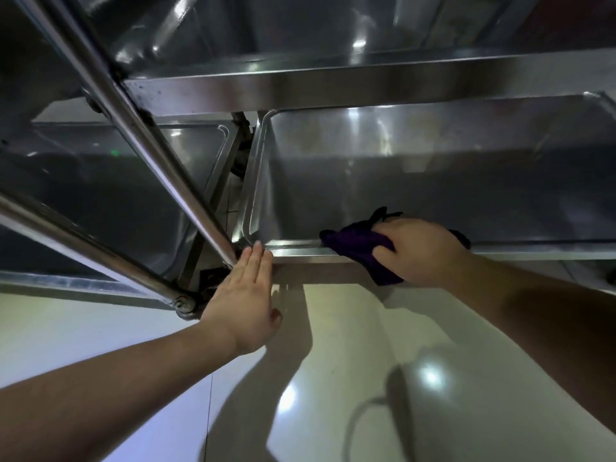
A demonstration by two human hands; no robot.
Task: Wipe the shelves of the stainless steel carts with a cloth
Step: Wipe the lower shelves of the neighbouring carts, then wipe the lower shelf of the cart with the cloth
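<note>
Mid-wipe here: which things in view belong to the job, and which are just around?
In the job:
purple cloth
lower shelf
right hand gripping the cloth
left hand braced at the shelf corner

Just around:
neighbouring cart's shelf
tiled floor

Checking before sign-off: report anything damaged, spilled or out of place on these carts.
Nothing stands out. Only small dark specks on the upper shelf edge near the post. The right hand holds the purple cloth on the lower shelf's front rim.
</note>
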